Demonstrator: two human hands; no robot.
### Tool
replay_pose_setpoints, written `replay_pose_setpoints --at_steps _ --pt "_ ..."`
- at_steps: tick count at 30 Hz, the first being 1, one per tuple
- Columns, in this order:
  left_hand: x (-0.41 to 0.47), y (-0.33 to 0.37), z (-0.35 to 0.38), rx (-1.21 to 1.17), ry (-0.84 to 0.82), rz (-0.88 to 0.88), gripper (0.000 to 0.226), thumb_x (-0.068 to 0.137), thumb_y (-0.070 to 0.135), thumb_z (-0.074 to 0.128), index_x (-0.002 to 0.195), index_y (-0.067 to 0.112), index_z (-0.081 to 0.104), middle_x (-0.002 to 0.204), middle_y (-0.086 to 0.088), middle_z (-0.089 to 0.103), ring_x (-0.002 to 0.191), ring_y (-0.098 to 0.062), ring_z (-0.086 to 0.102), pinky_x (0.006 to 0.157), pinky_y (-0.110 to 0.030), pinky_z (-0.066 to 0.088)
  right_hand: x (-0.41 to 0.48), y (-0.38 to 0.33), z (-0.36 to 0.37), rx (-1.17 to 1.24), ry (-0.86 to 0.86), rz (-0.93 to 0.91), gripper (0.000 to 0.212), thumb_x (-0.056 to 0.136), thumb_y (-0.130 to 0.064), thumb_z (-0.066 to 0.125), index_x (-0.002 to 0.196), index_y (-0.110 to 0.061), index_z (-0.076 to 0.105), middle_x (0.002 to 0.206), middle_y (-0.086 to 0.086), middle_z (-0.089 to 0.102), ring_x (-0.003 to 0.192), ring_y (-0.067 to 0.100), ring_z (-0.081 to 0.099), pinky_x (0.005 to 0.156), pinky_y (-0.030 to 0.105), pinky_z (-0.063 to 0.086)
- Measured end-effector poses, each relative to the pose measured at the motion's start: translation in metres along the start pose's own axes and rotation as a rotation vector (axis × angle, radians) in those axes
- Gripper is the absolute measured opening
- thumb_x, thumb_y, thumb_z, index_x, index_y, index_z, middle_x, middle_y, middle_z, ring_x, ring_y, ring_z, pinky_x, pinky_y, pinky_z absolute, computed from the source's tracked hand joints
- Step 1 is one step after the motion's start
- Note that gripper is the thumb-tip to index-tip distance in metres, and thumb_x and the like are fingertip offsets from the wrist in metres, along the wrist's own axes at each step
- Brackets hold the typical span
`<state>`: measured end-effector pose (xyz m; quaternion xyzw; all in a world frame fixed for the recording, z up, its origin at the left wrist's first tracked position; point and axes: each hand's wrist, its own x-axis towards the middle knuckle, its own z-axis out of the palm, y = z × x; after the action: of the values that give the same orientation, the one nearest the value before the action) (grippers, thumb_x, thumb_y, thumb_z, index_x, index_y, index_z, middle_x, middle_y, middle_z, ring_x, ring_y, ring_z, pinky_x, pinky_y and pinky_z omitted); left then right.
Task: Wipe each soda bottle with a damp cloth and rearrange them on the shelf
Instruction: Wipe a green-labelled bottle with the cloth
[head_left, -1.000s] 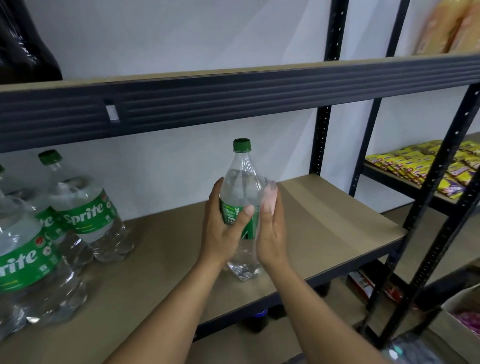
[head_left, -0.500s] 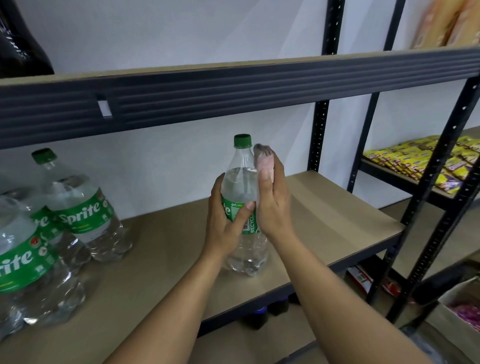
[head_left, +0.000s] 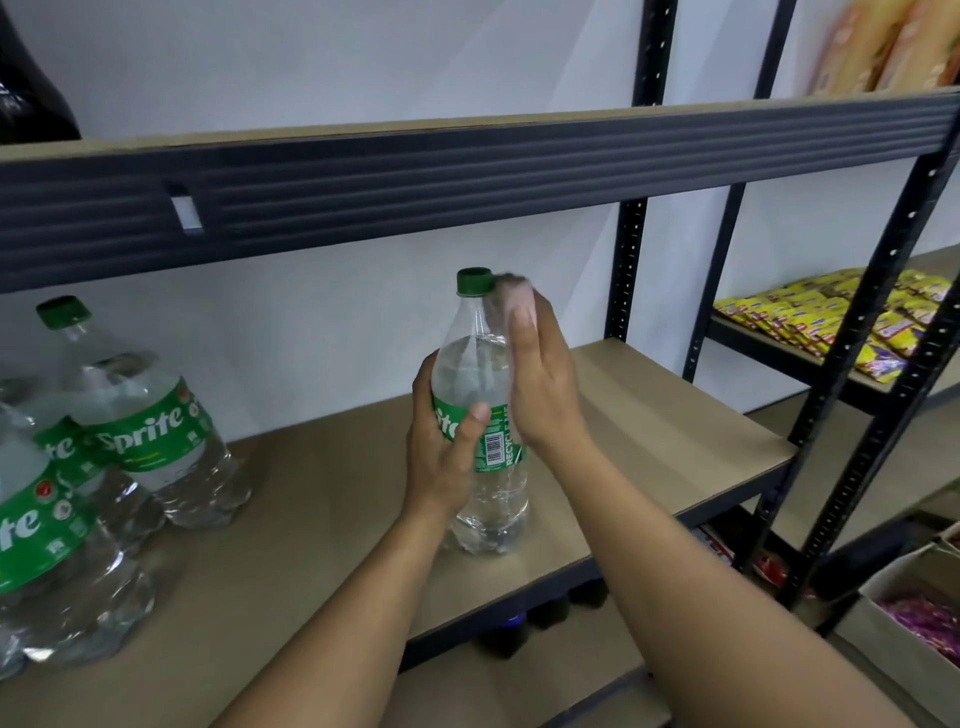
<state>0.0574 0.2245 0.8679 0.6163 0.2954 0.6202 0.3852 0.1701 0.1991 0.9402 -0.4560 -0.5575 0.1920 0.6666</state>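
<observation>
Yellow snack packets (head_left: 831, 322) on the neighbouring rack, cardboard box (head_left: 914, 618) of purple wrappers below.

I count four Sprite bottles — one (head_left: 483, 415) between my two hands, left hand (head_left: 441, 457) and right hand (head_left: 540, 384), and three (head_left: 150, 415) well left of them. One cloth (head_left: 511, 293) at my right fingertips. Yellow packets (head_left: 831, 322) far right — too many to count.

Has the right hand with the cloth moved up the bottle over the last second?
Yes. The right hand and cloth rose from the green label to beside the cap; the left hand grips the label.
</observation>
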Motion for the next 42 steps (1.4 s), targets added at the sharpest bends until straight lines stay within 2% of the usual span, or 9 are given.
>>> replay_pose_setpoints --at_steps 3,9,11,15,20,24,28,35,42 --pt "0.0 -0.001 0.001 -0.01 0.006 -0.007 0.077 0.084 0.058 0.07 0.15 0.027 0.044 0.135 0.0 0.065 0.122 -0.024 0.067 0.1 -0.055 0.056 0.004 -0.001 0.001 -0.022 0.002 -0.086 0.061 0.104 -0.06 0.037 0.153 -0.026 0.048 0.146 -0.013 0.058 0.129 -0.01 0.053 0.101 0.006 0.04" --pt "0.0 0.001 0.004 0.001 0.034 0.04 0.081 0.082 0.069 0.069 0.146 0.023 0.048 0.131 0.009 0.066 0.119 -0.017 0.066 0.097 -0.037 0.055 -0.074 0.077 0.008 0.119 -0.004 0.208 0.043 0.109 -0.061 0.027 0.135 -0.046 0.058 0.126 -0.013 0.07 0.12 0.007 0.065 0.109 0.051 0.05" --pt "0.0 -0.001 0.004 -0.002 0.025 0.055 0.078 0.084 0.057 0.068 0.147 0.017 0.047 0.129 0.008 0.066 0.118 -0.017 0.067 0.095 -0.037 0.056 -0.09 0.088 0.009 0.125 0.002 0.285 0.043 0.108 -0.065 0.023 0.131 -0.056 0.058 0.127 -0.021 0.068 0.122 -0.001 0.061 0.113 0.049 0.046" --pt "-0.002 0.001 0.005 0.012 0.054 0.09 0.087 0.084 0.073 0.066 0.148 0.017 0.046 0.133 0.002 0.064 0.12 -0.022 0.066 0.095 -0.035 0.056 -0.055 0.06 0.006 0.113 0.002 0.214 0.058 0.107 -0.066 0.024 0.133 -0.03 0.062 0.122 -0.007 0.072 0.118 0.014 0.067 0.105 0.049 0.052" --pt "-0.004 0.006 0.009 0.03 0.064 0.074 0.092 0.084 0.078 0.062 0.15 0.017 0.044 0.133 0.007 0.065 0.12 -0.015 0.067 0.093 -0.026 0.056 -0.002 0.006 0.0 0.031 -0.01 -0.039 0.058 0.102 -0.063 0.034 0.148 -0.032 0.05 0.144 -0.015 0.059 0.134 -0.005 0.052 0.108 0.014 0.042" --pt "-0.006 0.008 0.008 0.048 0.075 0.1 0.094 0.086 0.078 0.059 0.151 0.012 0.043 0.132 0.012 0.064 0.119 -0.009 0.066 0.09 -0.018 0.054 -0.017 0.021 0.006 -0.025 0.055 -0.121 0.061 0.106 -0.055 0.036 0.158 -0.025 0.042 0.157 -0.008 0.052 0.144 0.003 0.047 0.118 0.03 0.042" --pt "-0.008 0.009 0.01 0.075 0.092 0.102 0.093 0.087 0.077 0.059 0.15 0.01 0.043 0.134 0.001 0.063 0.117 -0.012 0.066 0.088 -0.017 0.053 -0.065 0.073 0.008 0.047 0.039 0.092 0.055 0.111 -0.058 0.023 0.154 -0.031 0.046 0.14 -0.012 0.063 0.132 0.011 0.059 0.111 0.048 0.049" --pt "-0.006 -0.006 0.009 0.038 0.119 0.065 0.077 0.092 0.052 0.048 0.155 0.008 0.039 0.131 0.015 0.064 0.121 -0.008 0.063 0.092 -0.02 0.05 -0.097 0.107 0.006 -0.021 0.018 0.301 0.049 0.103 -0.069 0.017 0.145 -0.059 0.04 0.14 -0.033 0.056 0.132 -0.011 0.05 0.105 0.009 0.04" --pt "-0.009 -0.001 0.007 0.094 0.112 0.101 0.079 0.087 0.055 0.063 0.152 0.016 0.042 0.137 0.004 0.062 0.124 -0.014 0.063 0.096 -0.023 0.052 -0.097 0.104 0.003 -0.048 0.017 0.294 0.08 0.095 -0.082 0.013 0.154 -0.04 0.045 0.133 -0.036 0.056 0.115 -0.028 0.048 0.091 -0.003 0.034"
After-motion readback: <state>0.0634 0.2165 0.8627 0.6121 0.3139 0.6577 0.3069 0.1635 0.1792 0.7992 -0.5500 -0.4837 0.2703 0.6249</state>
